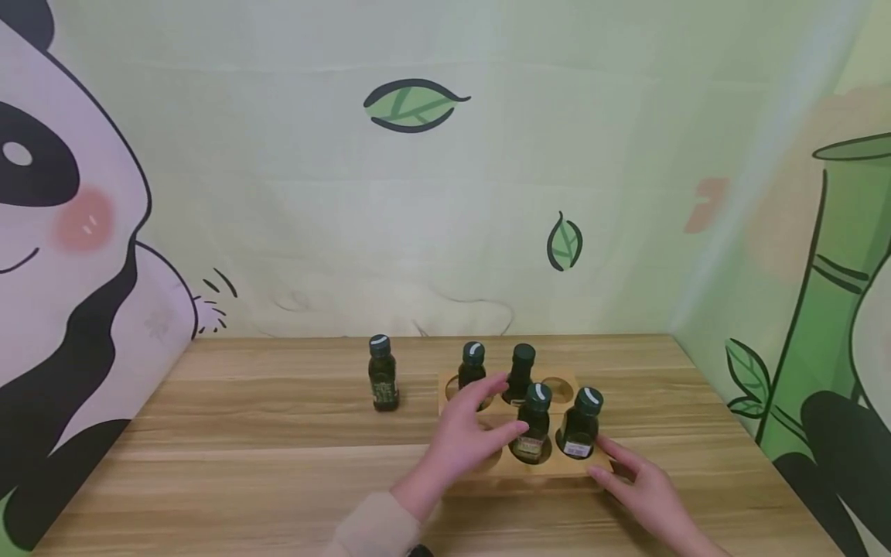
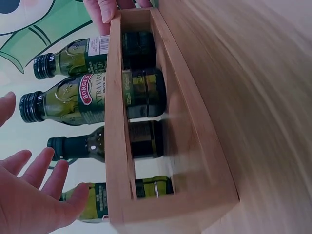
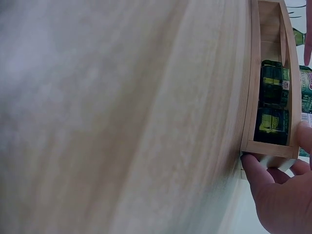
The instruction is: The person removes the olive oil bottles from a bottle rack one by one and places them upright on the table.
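A wooden bottle rack (image 1: 480,486) with round holes stands on the table, holding several small dark-green bottles with dark caps. One front bottle (image 2: 80,100) carries a Borges extra virgin olive oil label in the left wrist view. Over the rack's left part reaches my left hand (image 1: 459,435), fingers spread and nothing held; its fingertips come near the bottles, and touch cannot be told. My right hand (image 1: 643,491) grips the rack's right end, beside the front right bottle (image 1: 580,424). In the right wrist view, that hand (image 3: 285,195) bends its fingers about the end board.
Another dark bottle (image 1: 384,375) stands upright on the wood-grain table (image 1: 278,410), left of the rack. An unfilled hole (image 1: 559,389) shows at the rack's back right. Behind the table hangs a printed cloth (image 1: 313,232) with panda and leaf drawings.
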Demonstrator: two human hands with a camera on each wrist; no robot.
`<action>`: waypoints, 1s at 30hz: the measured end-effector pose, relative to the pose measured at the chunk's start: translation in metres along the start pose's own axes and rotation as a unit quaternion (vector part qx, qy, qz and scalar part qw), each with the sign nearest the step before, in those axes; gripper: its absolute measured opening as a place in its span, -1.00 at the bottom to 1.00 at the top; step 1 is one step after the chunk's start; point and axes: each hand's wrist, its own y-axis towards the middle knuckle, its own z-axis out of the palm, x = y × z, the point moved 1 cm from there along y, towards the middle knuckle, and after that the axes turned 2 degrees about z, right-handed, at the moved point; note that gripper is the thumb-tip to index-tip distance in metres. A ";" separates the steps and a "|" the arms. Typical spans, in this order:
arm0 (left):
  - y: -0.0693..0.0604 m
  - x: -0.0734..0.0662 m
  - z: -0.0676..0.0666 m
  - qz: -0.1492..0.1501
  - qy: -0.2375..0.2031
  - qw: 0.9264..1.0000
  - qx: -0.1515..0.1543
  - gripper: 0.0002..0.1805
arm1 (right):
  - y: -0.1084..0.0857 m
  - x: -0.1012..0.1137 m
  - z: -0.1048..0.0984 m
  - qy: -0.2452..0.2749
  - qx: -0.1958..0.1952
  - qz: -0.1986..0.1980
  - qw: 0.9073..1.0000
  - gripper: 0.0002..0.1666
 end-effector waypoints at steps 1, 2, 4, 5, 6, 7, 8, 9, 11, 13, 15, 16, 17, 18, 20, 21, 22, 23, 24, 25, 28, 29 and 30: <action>0.001 0.000 0.002 -0.002 -0.001 1.000 0.003 -0.26 | 0.000 0.000 0.000 0.000 -0.001 -0.001 1.000 -0.30; 0.001 0.000 0.003 -0.003 -0.002 1.000 0.004 -0.25 | 0.000 0.000 0.000 0.000 -0.002 -0.002 1.000 -0.30; 0.003 0.001 0.007 -0.007 -0.004 1.000 0.006 -0.23 | -0.001 0.000 -0.001 0.000 -0.003 -0.003 1.000 -0.30; 0.004 0.001 0.009 -0.010 -0.004 1.000 0.007 -0.23 | -0.001 0.000 -0.001 0.000 -0.002 -0.002 1.000 -0.30; 0.004 0.002 0.010 -0.012 -0.005 1.000 0.007 -0.23 | -0.001 0.000 -0.001 0.001 -0.002 0.000 1.000 -0.30; 0.005 0.002 0.012 -0.015 -0.007 1.000 0.008 -0.23 | -0.001 0.000 -0.001 0.002 -0.002 0.000 1.000 -0.30; 0.006 0.002 0.013 -0.016 -0.008 1.000 0.007 -0.22 | 0.000 0.001 -0.001 0.003 -0.001 0.001 1.000 -0.29; 0.006 0.003 0.015 -0.018 -0.007 1.000 0.007 -0.22 | 0.000 0.001 0.000 0.003 -0.001 0.002 1.000 -0.29; 0.008 0.002 0.017 -0.021 -0.005 1.000 0.007 -0.21 | 0.000 0.001 0.000 0.005 0.000 0.004 1.000 -0.29; 0.009 0.002 0.019 -0.019 -0.004 1.000 0.009 -0.21 | 0.000 0.001 0.000 0.003 -0.001 0.006 1.000 -0.30; 0.011 0.002 0.022 -0.017 -0.006 1.000 0.011 -0.20 | -0.001 0.001 -0.001 0.000 -0.002 0.008 1.000 -0.30; 0.012 0.002 0.023 -0.015 -0.009 1.000 0.013 -0.20 | -0.001 0.001 -0.001 0.000 -0.002 0.009 1.000 -0.30; 0.012 0.002 0.024 -0.014 -0.011 1.000 0.014 -0.20 | -0.001 0.002 -0.001 -0.001 -0.002 0.010 1.000 -0.29; 0.013 0.002 0.024 -0.014 -0.014 1.000 0.016 -0.20 | -0.001 0.002 -0.001 0.000 -0.001 0.012 1.000 -0.29; 0.014 0.003 0.026 -0.016 -0.020 1.000 0.018 -0.20 | -0.001 0.002 -0.001 0.001 0.001 0.015 1.000 -0.29; 0.014 0.003 0.026 -0.017 -0.025 0.999 0.019 -0.20 | 0.000 0.002 -0.001 0.001 0.001 0.016 1.000 -0.29; 0.014 0.003 0.027 -0.019 -0.031 0.999 0.021 -0.20 | 0.000 0.003 -0.001 0.002 0.001 0.017 1.000 -0.29; 0.014 0.003 0.027 -0.021 -0.037 0.999 0.023 -0.21 | 0.000 0.003 -0.001 0.003 0.002 0.017 1.000 -0.30; 0.015 0.003 0.027 -0.024 -0.044 0.998 0.025 -0.21 | 0.000 0.003 -0.001 0.003 0.002 0.018 1.000 -0.30; 0.015 0.002 0.028 -0.027 -0.051 0.998 0.026 -0.21 | 0.000 0.003 -0.001 0.004 0.002 0.019 1.000 -0.30; 0.015 0.002 0.029 -0.034 -0.068 0.997 0.028 -0.24 | 0.000 0.002 -0.001 0.006 0.001 0.015 1.000 -0.30; 0.015 0.001 0.030 -0.035 -0.073 0.996 0.028 -0.25 | -0.001 0.002 -0.001 0.007 0.000 0.014 1.000 -0.30; 0.015 0.001 0.030 -0.035 -0.077 0.996 0.026 -0.27 | -0.001 0.002 -0.001 0.008 -0.001 0.013 1.000 -0.30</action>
